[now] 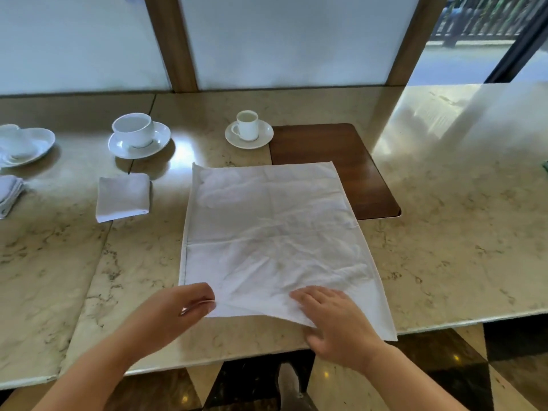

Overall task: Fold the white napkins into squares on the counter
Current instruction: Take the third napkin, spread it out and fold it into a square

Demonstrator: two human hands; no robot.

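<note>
STEP first fold, judged just starting | CLOTH large creased white cloth napkin [268, 229] lies open on the beige marble counter [444, 232], far corner over a brown wooden inlay [364, 173] | LEFT HAND [178, 310] pinches near-left corner | RIGHT HAND [335, 318] fingers flat on the near edge, which is lifted | ADVICE pinch both near corners, carry them to the far edge, match hems, smooth crease outward | DONE small folded white napkin square [123, 197] lies to the left

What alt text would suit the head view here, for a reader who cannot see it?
A person's left hand pinches the near edge of a large unfolded white napkin spread on a marble counter, while the right hand rests flat on it. A folded napkin and two cups on saucers sit behind.
</note>
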